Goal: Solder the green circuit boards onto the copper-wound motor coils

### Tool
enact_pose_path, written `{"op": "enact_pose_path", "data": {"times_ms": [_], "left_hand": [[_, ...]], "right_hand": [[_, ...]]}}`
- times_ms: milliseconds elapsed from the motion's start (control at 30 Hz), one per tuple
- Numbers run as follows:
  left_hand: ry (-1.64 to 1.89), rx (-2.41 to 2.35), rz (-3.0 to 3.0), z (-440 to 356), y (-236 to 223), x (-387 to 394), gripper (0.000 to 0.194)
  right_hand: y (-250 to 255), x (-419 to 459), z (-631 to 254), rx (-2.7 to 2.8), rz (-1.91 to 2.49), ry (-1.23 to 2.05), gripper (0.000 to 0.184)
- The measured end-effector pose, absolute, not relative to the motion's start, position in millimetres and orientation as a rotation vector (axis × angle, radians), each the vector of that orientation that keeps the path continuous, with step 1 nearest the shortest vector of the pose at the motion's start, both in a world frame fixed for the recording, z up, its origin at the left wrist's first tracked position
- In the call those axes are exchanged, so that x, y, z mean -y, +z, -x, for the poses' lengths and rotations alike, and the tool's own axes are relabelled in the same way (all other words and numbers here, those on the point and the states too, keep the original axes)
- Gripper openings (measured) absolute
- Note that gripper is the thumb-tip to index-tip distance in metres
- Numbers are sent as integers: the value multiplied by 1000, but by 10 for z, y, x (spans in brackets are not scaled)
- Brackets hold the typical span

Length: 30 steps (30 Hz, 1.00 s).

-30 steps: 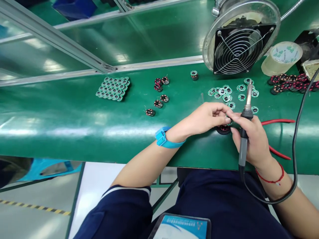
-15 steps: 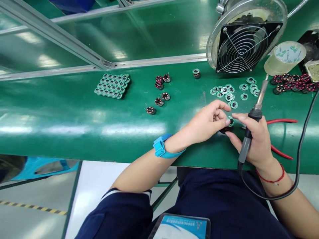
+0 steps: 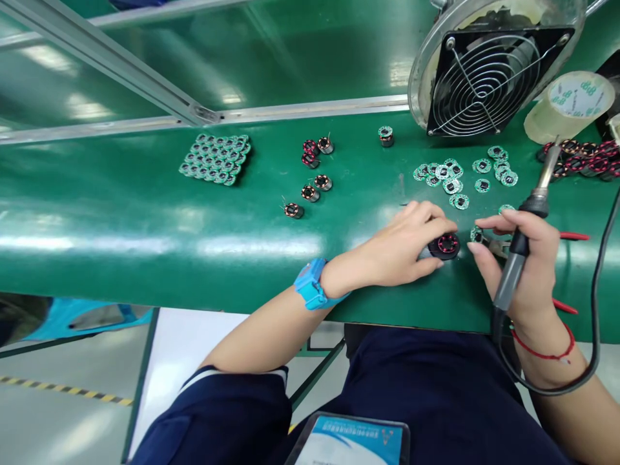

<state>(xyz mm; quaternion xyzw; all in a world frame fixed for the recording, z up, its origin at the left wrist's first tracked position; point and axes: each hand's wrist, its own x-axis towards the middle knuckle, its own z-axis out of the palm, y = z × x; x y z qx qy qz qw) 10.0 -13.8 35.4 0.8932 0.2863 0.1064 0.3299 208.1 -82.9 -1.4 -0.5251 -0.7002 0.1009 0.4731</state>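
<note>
Two hands: apart, with a narrow gap between them, both low near the green bench's [image 3: 121, 258] front edge.
Left hand [image 3: 411, 244]: clamped around a black coil bobbin [image 3: 448, 245] wound with red and copper wire, its end facing up.
Right hand [image 3: 533, 258]: gripping a grey soldering iron [image 3: 513, 274], the metal tip angled toward the back edge and touching nothing.
Nearest: a round green circuit board [image 3: 477, 235] lying just beside the coil bobbin; red-handled pliers [image 3: 574, 236] under the right hand.
Back edge: loose green boards [image 3: 450, 186], wound coils [image 3: 310, 192], a caged extraction fan [image 3: 484, 81].
</note>
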Motion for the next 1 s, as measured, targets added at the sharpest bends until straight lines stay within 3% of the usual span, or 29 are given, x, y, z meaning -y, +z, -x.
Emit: {"op": "enact_pose_path", "data": {"times_ms": [367,633,767,1000], "left_hand": [[443,-1004,-2420,-219,9,338,23],[453,-903,-2195,-143,63,261,24],[515,-883,-2111,-97,91,195,14],[513,-776,-2117,-71,71,118,7]], "right_hand": [[-9,844,-2031,1839,1210,677,56],[-35,779,-2019,1995,1248,528,55],[-16,755,-2001,2046,1264,408,53],[-6,751,-2057,2101,1330,492,54]]}}
